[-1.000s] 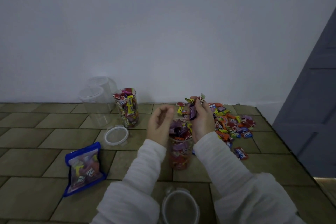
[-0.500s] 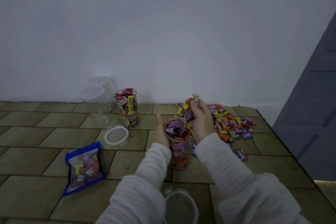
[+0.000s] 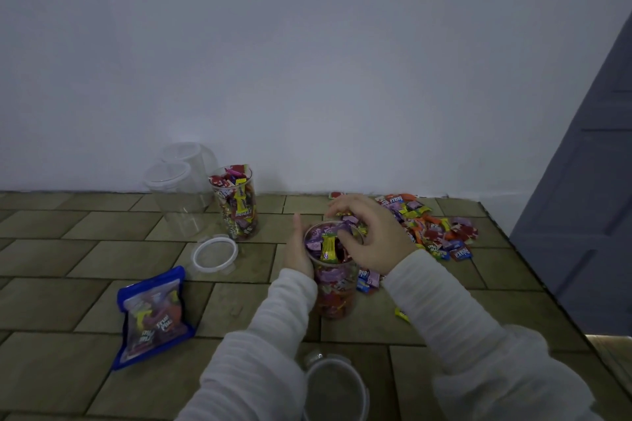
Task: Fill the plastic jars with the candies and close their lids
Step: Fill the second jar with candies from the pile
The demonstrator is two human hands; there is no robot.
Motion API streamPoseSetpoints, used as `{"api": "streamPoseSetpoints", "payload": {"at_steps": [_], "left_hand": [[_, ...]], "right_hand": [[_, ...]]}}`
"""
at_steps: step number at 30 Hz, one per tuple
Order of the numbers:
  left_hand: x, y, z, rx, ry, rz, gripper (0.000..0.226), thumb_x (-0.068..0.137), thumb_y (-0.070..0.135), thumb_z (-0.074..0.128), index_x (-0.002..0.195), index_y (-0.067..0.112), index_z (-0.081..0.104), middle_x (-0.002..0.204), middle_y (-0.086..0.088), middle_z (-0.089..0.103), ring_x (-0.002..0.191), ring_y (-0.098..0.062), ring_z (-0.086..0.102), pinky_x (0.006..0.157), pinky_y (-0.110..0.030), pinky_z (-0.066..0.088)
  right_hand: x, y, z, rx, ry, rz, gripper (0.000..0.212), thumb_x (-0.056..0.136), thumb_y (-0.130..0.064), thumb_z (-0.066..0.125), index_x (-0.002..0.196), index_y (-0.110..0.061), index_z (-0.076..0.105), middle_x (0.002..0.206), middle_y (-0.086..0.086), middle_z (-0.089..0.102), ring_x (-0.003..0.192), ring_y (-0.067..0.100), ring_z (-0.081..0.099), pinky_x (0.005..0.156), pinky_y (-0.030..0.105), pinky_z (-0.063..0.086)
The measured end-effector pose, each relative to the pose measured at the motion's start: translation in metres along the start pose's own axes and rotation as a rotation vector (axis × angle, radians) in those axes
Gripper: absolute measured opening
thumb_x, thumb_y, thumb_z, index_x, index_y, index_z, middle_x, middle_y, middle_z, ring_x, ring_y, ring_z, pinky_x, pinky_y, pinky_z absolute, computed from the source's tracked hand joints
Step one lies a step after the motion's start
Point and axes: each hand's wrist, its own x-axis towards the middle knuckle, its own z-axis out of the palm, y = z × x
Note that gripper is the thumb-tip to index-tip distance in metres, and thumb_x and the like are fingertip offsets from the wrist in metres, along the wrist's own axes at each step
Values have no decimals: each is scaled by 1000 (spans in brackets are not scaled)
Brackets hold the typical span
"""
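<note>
a clear plastic jar (image 3: 333,287) stands upright on the tiled floor (image 3: 68,249) in front of the person, nearly full of wrapped candies, with a yellow wrapper standing on end at the top. the left hand (image 3: 298,251) rests against the jar's left side near the rim, palm to the wall of the jar and thumb pointing up; the fingers go round the far side and are hidden, so how tightly it holds the jar cannot be told. the right hand (image 3: 371,236) lies over the open mouth of the jar with its fingers bent down onto the candies at the top, touching them; whether it pinches any one piece cannot be told.

just beyond and to the right of the jar a loose pile of candies (image 3: 431,227) spreads over the floor up to the wall, and a few pieces lie beside the jar's base. a round clear lid (image 3: 337,390) lies on the floor at the near edge, between the two white sleeves.

to the left, a second jar (image 3: 237,203) stands upright, heaped with candies and uncovered, and another lid (image 3: 214,255) lies on the floor just in front of it. two empty jars (image 3: 178,191) stand behind it near the wall, one partly in front of the other. a blue candy bag (image 3: 152,316) lies flat on the floor at the near left.
</note>
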Motion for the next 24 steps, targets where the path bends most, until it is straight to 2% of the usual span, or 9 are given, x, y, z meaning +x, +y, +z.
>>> {"api": "streamPoseSetpoints", "payload": {"at_steps": [2,5,9,13,15,17,19,21,24], "left_hand": [[2,0,-1,-2,6,-7,73,87,66,36,89,2,71,91,-21,71,86,-31,67,77,-37,50],[4,0,-2,-2,-1,-2,72,88,64,35,86,2,70,83,-19,72,80,-30,67,75,-36,51],[1,1,1,-11,-49,-12,71,92,60,30,84,2,69,74,-16,71,69,-27,68,73,-36,50],[5,1,-2,4,-58,-21,70,91,60,31,83,2,70,75,-17,71,72,-28,68,76,-36,50],[5,3,-3,71,-50,-11,67,91,59,35,86,2,70,81,-17,72,79,-29,67,78,-36,51],[4,8,-5,124,-24,10,59,94,51,37,86,2,69,83,-15,72,78,-28,68,75,-34,50],[9,17,-10,228,-7,158,50,95,45,37,89,6,68,88,-11,72,88,-29,66,78,-35,50],[8,30,-11,355,15,321,36,99,33,38,89,13,67,91,-3,73,90,-26,65,78,-34,48],[-16,52,12,502,63,571,18,95,17,49,89,22,65,88,6,69,76,-10,59,65,-16,46]], "right_hand": [[2,-3,-4,-106,11,70,26,83,-13,67,107,-21,66,113,-4,58,104,3,51,91,6,35],[5,-13,-7,-271,-206,156,36,87,-24,67,123,-21,64,121,-1,59,110,11,53,97,20,38],[10,-22,-2,-336,-351,219,36,90,-19,64,125,-21,63,134,0,58,125,14,50,107,22,33],[14,-23,-3,-371,-395,292,35,89,-22,65,124,-25,64,134,0,58,123,15,52,106,27,38],[12,-23,-10,-327,-326,253,32,89,-22,65,121,-25,66,124,1,64,113,14,57,98,26,42],[9,-18,-20,-275,-176,215,29,89,-24,65,117,-22,68,115,0,67,100,10,59,90,23,44],[3,-10,-31,-242,-44,220,26,89,-23,65,114,-19,69,109,0,68,90,7,59,86,22,46],[-4,0,-40,-232,18,280,24,89,-20,66,112,-17,70,101,-1,67,86,8,59,85,23,48],[-19,20,-49,-243,45,414,23,88,-17,66,111,-16,70,103,0,67,88,11,59,86,29,50]]}}
